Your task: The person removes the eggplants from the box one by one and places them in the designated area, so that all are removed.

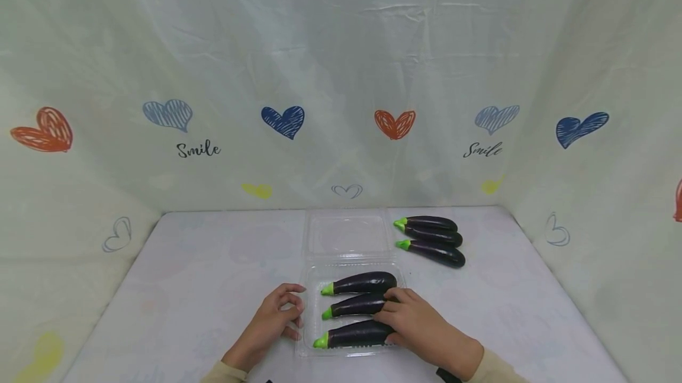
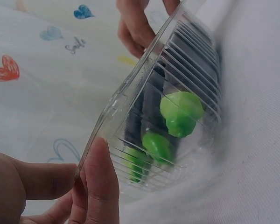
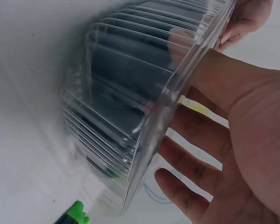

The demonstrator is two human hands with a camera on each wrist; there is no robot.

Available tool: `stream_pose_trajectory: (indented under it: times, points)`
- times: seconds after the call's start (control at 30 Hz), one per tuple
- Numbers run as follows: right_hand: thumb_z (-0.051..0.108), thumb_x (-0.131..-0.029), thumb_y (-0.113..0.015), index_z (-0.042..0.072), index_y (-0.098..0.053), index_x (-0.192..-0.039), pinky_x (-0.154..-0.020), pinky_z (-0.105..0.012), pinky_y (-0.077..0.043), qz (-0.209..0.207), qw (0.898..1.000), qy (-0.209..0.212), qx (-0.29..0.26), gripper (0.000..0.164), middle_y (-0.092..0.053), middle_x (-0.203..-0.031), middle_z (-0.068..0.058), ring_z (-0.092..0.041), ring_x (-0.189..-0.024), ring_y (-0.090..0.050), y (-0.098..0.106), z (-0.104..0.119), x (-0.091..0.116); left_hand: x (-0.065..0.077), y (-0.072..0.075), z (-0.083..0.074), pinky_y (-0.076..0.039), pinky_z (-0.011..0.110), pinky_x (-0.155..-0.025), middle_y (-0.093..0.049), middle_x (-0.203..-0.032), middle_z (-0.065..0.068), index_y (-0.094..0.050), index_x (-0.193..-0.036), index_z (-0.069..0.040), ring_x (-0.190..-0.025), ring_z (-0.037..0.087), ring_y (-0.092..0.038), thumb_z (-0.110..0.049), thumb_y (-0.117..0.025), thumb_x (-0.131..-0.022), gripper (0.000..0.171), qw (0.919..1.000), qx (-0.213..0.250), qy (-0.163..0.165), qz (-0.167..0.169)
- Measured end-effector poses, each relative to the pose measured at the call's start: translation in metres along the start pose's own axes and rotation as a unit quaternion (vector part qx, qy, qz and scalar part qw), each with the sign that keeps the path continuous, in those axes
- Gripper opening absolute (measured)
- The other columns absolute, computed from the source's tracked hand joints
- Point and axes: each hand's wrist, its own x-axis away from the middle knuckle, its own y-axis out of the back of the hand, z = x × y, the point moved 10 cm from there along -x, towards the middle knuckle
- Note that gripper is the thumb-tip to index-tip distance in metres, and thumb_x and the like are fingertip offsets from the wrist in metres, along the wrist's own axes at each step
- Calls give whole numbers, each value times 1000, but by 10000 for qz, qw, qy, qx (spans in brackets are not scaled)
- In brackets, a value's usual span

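A clear plastic clamshell container (image 1: 311,312) lies open on the table with its lid folded back. Inside are three dark eggplants with green stem ends: the far eggplant (image 1: 364,282), the middle eggplant (image 1: 358,305) and the nearest eggplant (image 1: 357,334). At the container's left side, my left hand (image 1: 274,315) pinches the rim between thumb and fingers, plain in the left wrist view. My right hand (image 1: 418,321) reaches in over the right side, thumb and fingers about the blunt end of the nearest eggplant. Its other fingers (image 3: 191,158) spread above the rim.
Three more eggplants (image 1: 434,253) lie on the white table to the right of the lid (image 1: 346,235). A white curtain (image 1: 341,164) printed with hearts hangs behind the table and on both sides.
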Motion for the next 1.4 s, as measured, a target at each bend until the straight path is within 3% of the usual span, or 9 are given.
stream_pose_trajectory:
  times: [0.33,0.7,1.03,1.4]
  points:
    - [39,-79,-89,21,-79,-116,-108,-39,-51,-155,9982,278,504,43,-78,-108,10,-25,-124,-63,-3,6,-1,1,-2,0,-59,30,-56,-57,-97,5,-46,-139,9,-74,18,-60,2,-59,-101,42,9998,94,-84,155]
    - [37,-85,-86,20,-77,-122,-109,-40,-52,-55,9986,347,389,42,-76,-117,10,-23,-126,-62,-3,5,2,1,-3,0,-59,31,-56,-57,-96,5,-46,-139,9,-74,18,-60,2,-59,-101,41,9999,51,-49,119]
    - [39,-83,-88,18,-76,-119,-102,-36,-55,-919,9861,794,1131,43,-72,-112,6,-20,-116,-62,24,9,7,0,-2,-1,-59,31,-57,-58,-98,6,-45,-140,9,-75,19,-61,2,-59,-102,41,9999,77,-47,130]
    - [36,-81,-91,18,-75,-120,-99,-34,-56,-1374,9743,1022,1462,46,-71,-112,6,-18,-114,-63,42,9,13,0,-1,0,-59,32,-56,-59,-98,8,-46,-139,9,-74,19,-61,4,-59,-101,41,10000,16,8,1]
